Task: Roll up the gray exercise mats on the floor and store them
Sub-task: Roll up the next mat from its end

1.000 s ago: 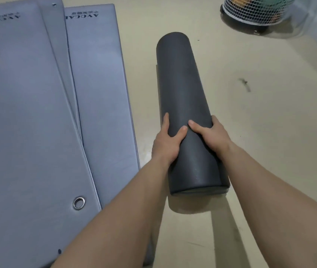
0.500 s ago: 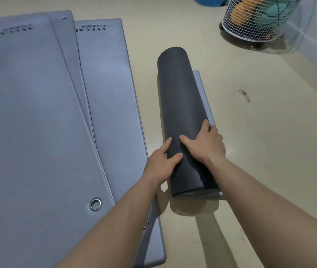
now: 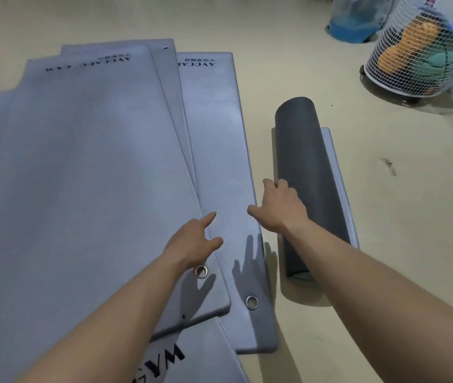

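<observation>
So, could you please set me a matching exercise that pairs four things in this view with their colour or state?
Things:
1. rolled mat
2. flat mats
3. mesh basket
4. left hand

Descriptions:
A. white, with orange and teal things inside
B. open, fingers spread above the flat mats
C. dark gray, loose end lying flat alongside
D. light gray, spread out and overlapping

Pairs: 1-C, 2-D, 3-A, 4-B.
</observation>
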Motion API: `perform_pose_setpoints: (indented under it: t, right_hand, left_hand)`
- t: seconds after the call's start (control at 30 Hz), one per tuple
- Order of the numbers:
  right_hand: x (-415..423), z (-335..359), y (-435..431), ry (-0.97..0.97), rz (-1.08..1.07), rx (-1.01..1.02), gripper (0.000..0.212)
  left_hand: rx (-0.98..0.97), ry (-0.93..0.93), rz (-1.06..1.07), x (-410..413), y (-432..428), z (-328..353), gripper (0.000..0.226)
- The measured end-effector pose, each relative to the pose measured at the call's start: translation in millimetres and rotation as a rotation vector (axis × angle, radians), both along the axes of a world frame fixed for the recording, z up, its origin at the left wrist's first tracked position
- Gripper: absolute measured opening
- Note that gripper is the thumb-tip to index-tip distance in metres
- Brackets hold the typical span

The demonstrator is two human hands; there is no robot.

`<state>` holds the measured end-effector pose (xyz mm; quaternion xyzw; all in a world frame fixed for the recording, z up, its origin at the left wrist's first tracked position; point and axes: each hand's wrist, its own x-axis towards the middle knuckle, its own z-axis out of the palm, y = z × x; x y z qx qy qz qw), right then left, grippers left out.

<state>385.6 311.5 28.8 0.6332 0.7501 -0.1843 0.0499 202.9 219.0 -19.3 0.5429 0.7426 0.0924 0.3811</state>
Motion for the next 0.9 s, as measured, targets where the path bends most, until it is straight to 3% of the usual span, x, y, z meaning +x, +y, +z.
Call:
perform_pose_setpoints:
  t: [0.2,0.33,0.53,0.73,0.9]
  right_hand:
    - [-107.3,8.9,-53.3,-0.084,0.436,-0.222,0.063]
    - [-163.9,-24.7,-114.1,-0.078,0.64,-0.301,0.062]
    - [-175.9,-97.0,-188.5,-0.219,0.837,-0.227,0.096]
    - [-163.4,-129.9,-204.7,-0.238,0.904,-0.024,0.085]
    - [-165.0,-130.4,-201.8,-0.255,0.923,-0.011,0.098]
  left_hand:
    - [-0.088,0.194,0.086,-115.8,-79.5,17.0,0.08]
    - [-0.193,0.36,0.006,-163.8,-146.4,0.3,0.089]
    - [-0.297,0.554,-0.208,-184.6,-245.9,-58.1,0.116]
    - [-0.147,0.678,-0.226,-186.5,-273.5,-81.2,0.095]
    - [-0.013,0.691,-0.252,-199.3,-278.6,-88.4,0.069]
